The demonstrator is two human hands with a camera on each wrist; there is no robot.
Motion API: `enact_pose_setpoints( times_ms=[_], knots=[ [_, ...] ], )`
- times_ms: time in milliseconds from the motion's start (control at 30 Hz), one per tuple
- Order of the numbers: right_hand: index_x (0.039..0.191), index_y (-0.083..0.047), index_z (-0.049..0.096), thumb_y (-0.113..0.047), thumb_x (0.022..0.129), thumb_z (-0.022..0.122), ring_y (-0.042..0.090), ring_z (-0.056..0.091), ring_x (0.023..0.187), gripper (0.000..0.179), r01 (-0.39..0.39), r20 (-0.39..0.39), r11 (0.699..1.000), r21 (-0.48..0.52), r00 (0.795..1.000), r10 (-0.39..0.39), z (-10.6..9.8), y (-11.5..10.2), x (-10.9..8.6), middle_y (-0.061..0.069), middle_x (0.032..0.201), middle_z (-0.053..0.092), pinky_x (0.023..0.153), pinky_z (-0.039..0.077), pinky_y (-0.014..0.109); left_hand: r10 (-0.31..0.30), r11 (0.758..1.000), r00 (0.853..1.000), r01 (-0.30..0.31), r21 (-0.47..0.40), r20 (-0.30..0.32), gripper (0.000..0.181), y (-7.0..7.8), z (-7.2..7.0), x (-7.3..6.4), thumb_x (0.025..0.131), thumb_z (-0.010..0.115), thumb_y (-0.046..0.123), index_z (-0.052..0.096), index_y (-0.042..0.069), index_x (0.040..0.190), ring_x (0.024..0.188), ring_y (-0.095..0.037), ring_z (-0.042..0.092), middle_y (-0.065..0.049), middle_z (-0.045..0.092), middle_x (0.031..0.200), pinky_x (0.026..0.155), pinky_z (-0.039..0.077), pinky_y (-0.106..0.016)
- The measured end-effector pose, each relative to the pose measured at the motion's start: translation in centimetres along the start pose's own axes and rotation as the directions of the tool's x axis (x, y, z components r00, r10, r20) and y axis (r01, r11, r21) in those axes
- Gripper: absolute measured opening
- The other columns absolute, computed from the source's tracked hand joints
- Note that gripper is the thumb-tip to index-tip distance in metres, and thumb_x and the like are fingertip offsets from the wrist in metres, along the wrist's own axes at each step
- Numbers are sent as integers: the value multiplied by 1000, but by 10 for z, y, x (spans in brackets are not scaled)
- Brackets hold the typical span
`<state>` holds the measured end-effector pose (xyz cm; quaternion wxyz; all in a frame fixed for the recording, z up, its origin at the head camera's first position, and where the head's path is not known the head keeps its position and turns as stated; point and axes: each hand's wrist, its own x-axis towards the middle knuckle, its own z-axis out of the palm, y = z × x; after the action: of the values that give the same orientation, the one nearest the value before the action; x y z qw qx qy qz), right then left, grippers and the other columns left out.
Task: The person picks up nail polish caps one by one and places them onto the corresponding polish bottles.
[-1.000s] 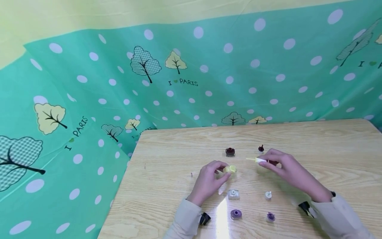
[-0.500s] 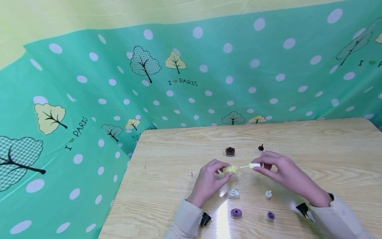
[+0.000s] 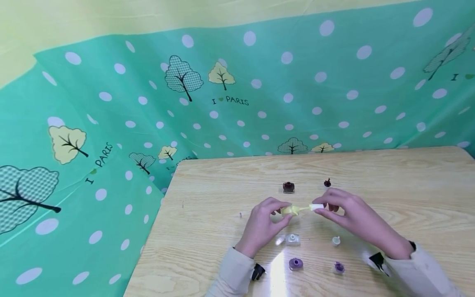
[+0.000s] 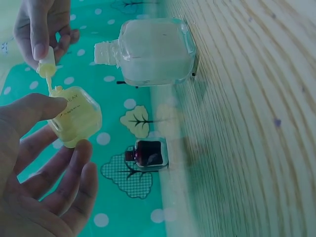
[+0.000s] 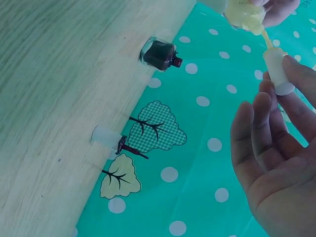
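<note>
My left hand (image 3: 262, 225) pinches a yellow nail polish bottle (image 4: 79, 117) between thumb and fingers, tilted with its neck toward the right hand. In my right hand (image 3: 346, 210) is the white brush cap (image 5: 278, 74) of that polish, pinched by thumb and fingertips. Its yellow-coated brush stem reaches to the bottle's mouth; how deep the tip sits, I cannot tell. Below the hands in the head view stand an uncapped clear-white bottle (image 3: 292, 240) and a purple bottle (image 3: 296, 264). Behind them is a dark red bottle (image 3: 288, 187).
Right of the bottles, upturned brush caps stand on the wooden table (image 3: 208, 194): a dark red one (image 3: 327, 183), a white one (image 3: 336, 241) and a purple one (image 3: 339, 267). A green dotted cloth (image 3: 237, 82) hangs behind the table's far edge.
The right hand has brought the brush cap leftward, so its stem now meets the bottle's mouth. The left hand has tipped the yellow bottle toward it. The head view has shifted slightly.
</note>
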<state>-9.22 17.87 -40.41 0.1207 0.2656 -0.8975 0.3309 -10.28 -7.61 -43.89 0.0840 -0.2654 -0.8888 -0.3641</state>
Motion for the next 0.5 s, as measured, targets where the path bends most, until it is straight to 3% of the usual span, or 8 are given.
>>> enact_pose_setpoints(
  times_ms=[300,500],
  knots=[
    [99,-20,75,-15,87,76,-5,50,74,12,21,-4,1000,-8,1000,-21,3,0,1,-20,86,59,59,51,21,-5,1000,1000,5,3,3,30,1,1,1,89,75,29,72,18,116,87,-10,64,5,70,107,74,54,-17],
    [99,-20,75,-16,88,75,-5,50,74,12,11,-1,1000,1,1000,-11,4,1,1,-20,87,58,59,51,21,25,1000,1000,-25,-3,-7,29,3,2,2,87,77,25,73,17,115,87,-9,64,4,70,106,74,56,-21]
  ],
)
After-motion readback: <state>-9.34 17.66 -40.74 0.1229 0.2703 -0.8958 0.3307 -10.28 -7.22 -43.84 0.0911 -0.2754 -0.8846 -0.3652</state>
